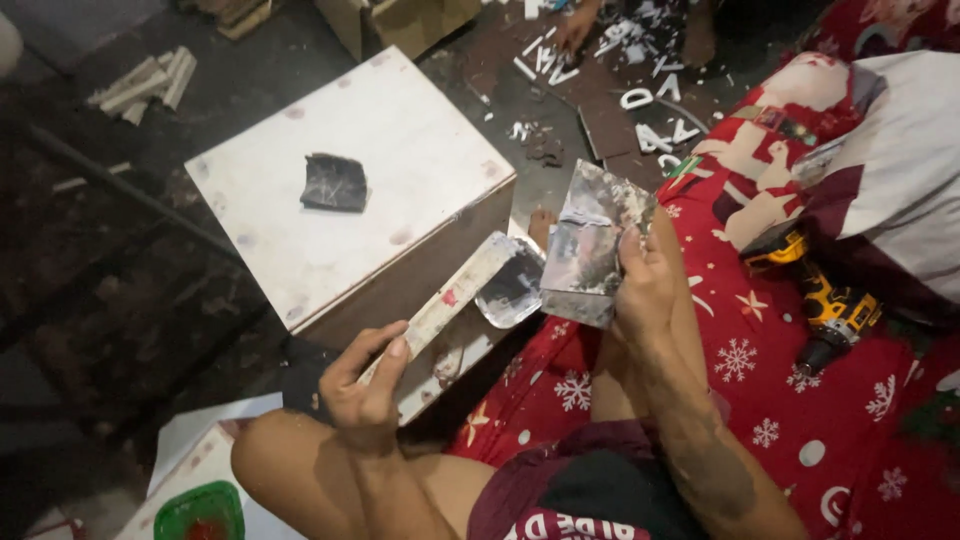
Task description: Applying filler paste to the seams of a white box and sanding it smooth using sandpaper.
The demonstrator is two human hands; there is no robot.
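Fingers of left hand (368, 385) grip putty knife (478, 290); right hand (645, 285) clasps smeared board (592, 245).

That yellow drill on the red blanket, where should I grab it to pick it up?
Grab the yellow drill by its handle, the thick yellow and black part at the upper left end, coming down from above. It lies flat on the red blanket, with the dark nose pointing lower right, so the handle is likely the easiest part to wrap fingers around.
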